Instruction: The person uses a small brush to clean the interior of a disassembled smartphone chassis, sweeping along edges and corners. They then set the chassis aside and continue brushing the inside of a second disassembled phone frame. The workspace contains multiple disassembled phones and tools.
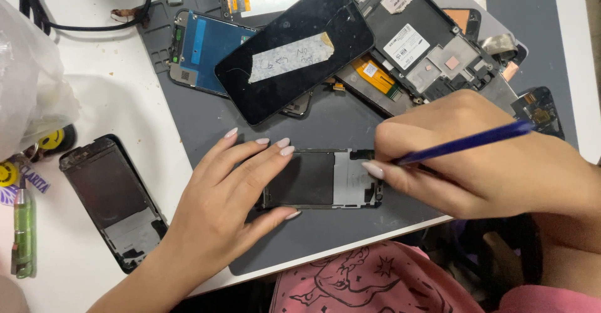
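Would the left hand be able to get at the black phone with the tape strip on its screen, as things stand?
Probably yes: the left hand rests on the phone frame, and the taped black phone lies on top of the pile just beyond its fingertips, with only bare grey mat between.

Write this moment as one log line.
left hand: steadies phone frame | right hand: holds blue tool at frame | surface: grey mat

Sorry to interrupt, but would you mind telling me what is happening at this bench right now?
A person is working on a small dark phone frame lying on a grey rubber work mat. The left hand steadies the frame flat, while the right hand holds a slim blue tool with its tip at the frame's right end. Other opened phones and a black glass screen with a strip of tape lie piled behind.
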